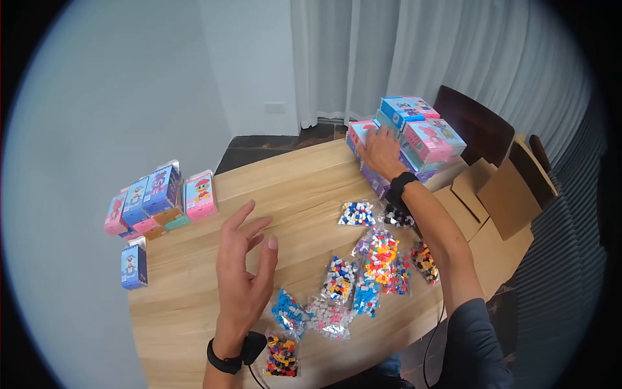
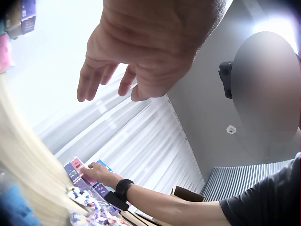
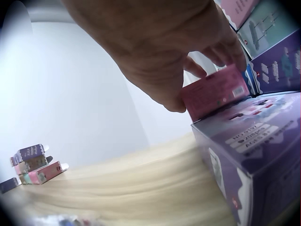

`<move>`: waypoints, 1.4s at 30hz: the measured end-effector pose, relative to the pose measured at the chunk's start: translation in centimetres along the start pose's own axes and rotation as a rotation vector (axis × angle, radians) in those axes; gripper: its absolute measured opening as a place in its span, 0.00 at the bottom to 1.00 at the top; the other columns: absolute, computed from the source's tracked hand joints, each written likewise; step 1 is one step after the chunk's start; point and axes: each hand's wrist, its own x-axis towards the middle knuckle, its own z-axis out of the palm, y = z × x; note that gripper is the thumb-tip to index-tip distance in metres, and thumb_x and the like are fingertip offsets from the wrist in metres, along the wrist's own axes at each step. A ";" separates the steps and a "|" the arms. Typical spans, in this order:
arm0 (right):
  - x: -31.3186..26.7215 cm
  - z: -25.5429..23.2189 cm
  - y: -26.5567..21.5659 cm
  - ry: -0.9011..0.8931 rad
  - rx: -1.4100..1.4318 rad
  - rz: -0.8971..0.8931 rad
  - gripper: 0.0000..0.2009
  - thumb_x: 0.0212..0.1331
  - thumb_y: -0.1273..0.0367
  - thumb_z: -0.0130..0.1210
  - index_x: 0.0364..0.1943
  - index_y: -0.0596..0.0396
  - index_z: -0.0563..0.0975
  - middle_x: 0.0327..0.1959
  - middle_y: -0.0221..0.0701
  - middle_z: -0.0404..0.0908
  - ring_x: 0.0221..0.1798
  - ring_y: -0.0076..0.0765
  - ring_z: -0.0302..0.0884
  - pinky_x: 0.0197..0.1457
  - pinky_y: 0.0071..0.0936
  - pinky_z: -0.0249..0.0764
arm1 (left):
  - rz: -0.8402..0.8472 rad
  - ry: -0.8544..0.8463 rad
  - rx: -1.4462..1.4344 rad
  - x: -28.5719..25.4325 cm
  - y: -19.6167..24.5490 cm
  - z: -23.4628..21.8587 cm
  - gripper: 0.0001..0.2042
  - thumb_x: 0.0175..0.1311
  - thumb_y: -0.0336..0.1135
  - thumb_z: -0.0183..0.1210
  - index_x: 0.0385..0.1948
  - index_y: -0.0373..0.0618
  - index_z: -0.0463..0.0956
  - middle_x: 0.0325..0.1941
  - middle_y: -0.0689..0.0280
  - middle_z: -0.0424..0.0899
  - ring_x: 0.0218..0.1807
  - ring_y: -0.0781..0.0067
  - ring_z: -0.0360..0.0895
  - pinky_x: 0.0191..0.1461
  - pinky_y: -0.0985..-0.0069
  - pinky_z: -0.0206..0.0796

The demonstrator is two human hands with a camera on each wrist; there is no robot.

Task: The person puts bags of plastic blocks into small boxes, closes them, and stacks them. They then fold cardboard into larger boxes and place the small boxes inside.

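Note:
My right hand (image 1: 382, 154) reaches to the stack of boxes at the far right of the table. It grips a small pink box (image 3: 217, 94), thumb on one side and fingers on the other in the right wrist view. That box sits on top of a purple box (image 3: 277, 174) with printed lettering. My left hand (image 1: 243, 275) hovers above the table with fingers spread and relaxed, holding nothing. Nearest to it is a clear bag of blue bricks (image 1: 289, 312). Just right of that lies a bag of pink and white bricks (image 1: 330, 319).
Several more bags of coloured bricks (image 1: 381, 256) lie on the wooden table (image 1: 291, 188). Small character boxes (image 1: 161, 191) are stacked at the left, and one blue box (image 1: 134, 266) stands apart. An open cardboard carton (image 1: 499, 240) stands at the right, near a dark chair (image 1: 476, 123).

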 end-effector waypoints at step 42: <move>-18.8 -22.5 -14.5 -0.446 1.178 -0.816 0.22 0.61 0.67 0.69 0.57 0.53 0.74 0.45 0.38 0.78 0.37 0.44 0.85 0.40 0.38 0.82 | -0.219 -0.073 -0.249 -6.7 -0.6 -4.6 0.35 0.73 0.38 0.62 0.76 0.39 0.55 0.69 0.51 0.73 0.67 0.64 0.74 0.74 0.63 0.63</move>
